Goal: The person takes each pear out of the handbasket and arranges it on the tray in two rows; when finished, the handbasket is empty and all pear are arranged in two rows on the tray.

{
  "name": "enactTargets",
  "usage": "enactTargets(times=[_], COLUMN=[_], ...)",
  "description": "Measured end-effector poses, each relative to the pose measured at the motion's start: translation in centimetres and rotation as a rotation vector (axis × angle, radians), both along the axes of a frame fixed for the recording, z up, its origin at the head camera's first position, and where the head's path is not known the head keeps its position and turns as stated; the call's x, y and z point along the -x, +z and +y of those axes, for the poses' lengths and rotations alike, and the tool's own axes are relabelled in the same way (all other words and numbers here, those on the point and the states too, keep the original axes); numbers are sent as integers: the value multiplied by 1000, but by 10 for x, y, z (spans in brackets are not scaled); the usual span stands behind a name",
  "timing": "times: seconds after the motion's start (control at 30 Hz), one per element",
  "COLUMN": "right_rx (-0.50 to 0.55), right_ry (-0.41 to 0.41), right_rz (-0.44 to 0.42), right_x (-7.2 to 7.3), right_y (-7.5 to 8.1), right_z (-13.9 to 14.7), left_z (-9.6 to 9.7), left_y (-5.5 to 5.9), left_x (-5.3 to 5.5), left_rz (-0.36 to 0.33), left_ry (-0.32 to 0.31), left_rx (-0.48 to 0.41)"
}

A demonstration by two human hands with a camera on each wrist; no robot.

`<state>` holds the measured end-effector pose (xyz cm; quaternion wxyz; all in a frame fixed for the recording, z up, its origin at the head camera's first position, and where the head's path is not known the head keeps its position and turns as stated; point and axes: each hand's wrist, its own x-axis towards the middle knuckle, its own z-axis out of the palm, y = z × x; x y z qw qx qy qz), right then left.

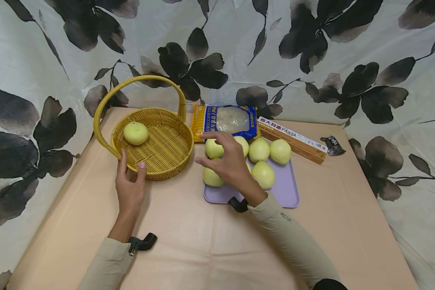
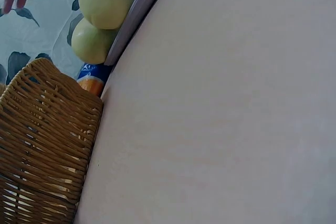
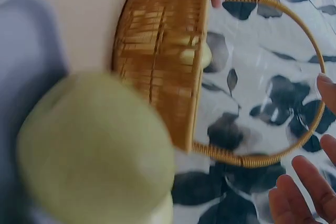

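A yellow wicker basket (image 1: pixel 170 171) with a tall arched handle stands at left, a pale green, apple-like fruit (image 1: pixel 135 133) inside. My left hand (image 1: pixel 130 191) holds its near-left rim, thumb and forefinger upright; the other fingers are mostly hidden. Over the left part of a lilac tray (image 1: pixel 288 195) hovers my right hand (image 1: pixel 230 163), thumb and fingers spread, nothing between them. Several similar fruits (image 1: pixel 263 175) lie on the tray, some partly behind this hand. In the right wrist view one blurred fruit (image 3: pixel 97 150) is close to the camera, apart from the spread fingers (image 3: pixel 307 182).
Behind the tray lies a blue and yellow orecchiette pasta bag (image 1: pixel 232 121). A long pasta box (image 1: pixel 293 141) slants to its right, with a small black packet (image 1: pixel 333 146) by its end. Floral cloth (image 1: pixel 239 48) hangs behind the beige table (image 1: pixel 188 241).
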<state>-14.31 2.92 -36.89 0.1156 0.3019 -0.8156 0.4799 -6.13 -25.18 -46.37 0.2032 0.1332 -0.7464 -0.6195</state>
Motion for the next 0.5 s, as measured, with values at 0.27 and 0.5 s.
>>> enactTargets(times=[0.27,0.5], right_rx=[-12,-33], right_ry=[87,146], right_rz=[-55,-89], right_x=[11,26], right_y=[1,-2], right_z=[-58,-103], left_z=[-1,-1], left_y=[1,0], left_x=[-1,-1], left_rz=[4,-14], left_ry=[-4,-1], left_rx=[-3,21])
